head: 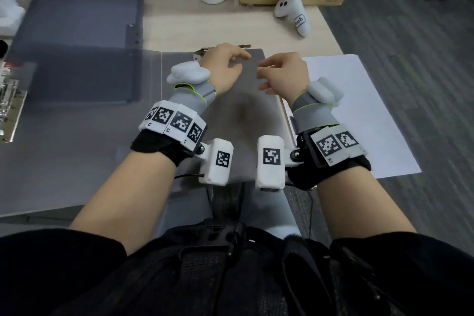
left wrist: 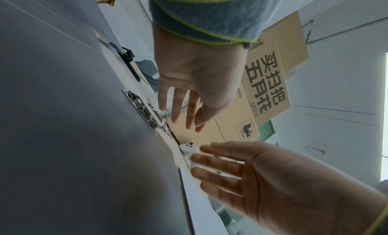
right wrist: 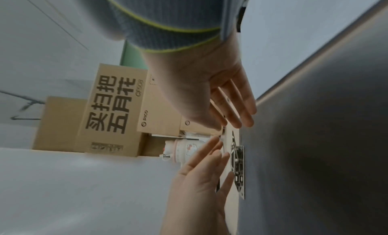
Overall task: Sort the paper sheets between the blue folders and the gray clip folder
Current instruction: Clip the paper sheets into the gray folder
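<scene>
Flat, matte gray clip folder point(head: 246, 110) beneath hands.

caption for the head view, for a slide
Both hands, left and right, hover open over the gray folder near its clip.

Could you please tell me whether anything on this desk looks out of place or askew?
Only the white paper sheet stands out: it lies right of the gray folder, and its right side sticks out past the desk edge.

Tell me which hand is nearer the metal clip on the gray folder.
Left. The left hand reaches the metal clip at the folder's far edge; the right hand hovers to its right, apart.
</scene>
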Tool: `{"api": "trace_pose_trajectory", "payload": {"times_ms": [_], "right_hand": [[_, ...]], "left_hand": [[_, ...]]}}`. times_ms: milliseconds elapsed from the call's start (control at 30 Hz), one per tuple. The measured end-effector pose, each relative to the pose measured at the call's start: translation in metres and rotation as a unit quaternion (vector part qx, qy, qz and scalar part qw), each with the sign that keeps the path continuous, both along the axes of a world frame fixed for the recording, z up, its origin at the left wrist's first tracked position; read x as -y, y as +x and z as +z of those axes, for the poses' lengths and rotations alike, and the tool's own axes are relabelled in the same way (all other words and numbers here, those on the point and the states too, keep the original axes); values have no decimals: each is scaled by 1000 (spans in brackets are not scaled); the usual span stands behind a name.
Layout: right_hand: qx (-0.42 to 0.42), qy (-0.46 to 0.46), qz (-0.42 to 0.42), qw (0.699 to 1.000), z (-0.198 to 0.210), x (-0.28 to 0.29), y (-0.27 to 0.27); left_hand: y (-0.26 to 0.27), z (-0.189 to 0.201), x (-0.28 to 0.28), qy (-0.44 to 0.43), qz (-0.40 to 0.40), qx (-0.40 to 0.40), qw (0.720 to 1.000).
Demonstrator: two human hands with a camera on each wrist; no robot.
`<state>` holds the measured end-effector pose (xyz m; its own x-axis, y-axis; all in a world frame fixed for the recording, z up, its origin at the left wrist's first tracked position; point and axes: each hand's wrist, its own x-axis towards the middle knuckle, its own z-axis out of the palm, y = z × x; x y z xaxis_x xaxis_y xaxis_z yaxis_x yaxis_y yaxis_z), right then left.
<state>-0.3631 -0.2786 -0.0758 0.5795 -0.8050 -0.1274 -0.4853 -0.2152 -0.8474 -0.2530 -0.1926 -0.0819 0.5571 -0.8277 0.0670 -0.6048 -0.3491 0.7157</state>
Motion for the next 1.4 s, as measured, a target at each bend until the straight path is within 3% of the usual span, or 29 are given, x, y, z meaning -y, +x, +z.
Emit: {"api": "trace_pose_trajectory", "payload": {"times_ms": [233, 500, 667, 767, 1067, 1267, 1400], "right_hand": [[-45, -53, -80, 994, -3, 12, -64], [-161, -122, -163, 966, -21, 41, -120], [-326, -102, -179, 923, -33, 58, -148], [-352, -54, -194, 914, -37, 60, -159], [-292, -121, -226, 922, -31, 59, -163], [-160, -167, -199, 952, -7, 49, -161], [-102, -135, -143, 975, 6, 28, -146]], "left_hand": [[-52, -9, 12, 60, -56, 14, 997], [-99, -13, 36, 71, -116, 5, 991], [-115, -18, 47, 71, -125, -1, 990], [-118, -23, 52, 90, -116, -17, 989], [-118, -31, 59, 90, -92, -101, 987], [-111, -39, 62, 51, -64, -236, 968], [-115, -35, 62, -22, -57, -367, 928]]}}
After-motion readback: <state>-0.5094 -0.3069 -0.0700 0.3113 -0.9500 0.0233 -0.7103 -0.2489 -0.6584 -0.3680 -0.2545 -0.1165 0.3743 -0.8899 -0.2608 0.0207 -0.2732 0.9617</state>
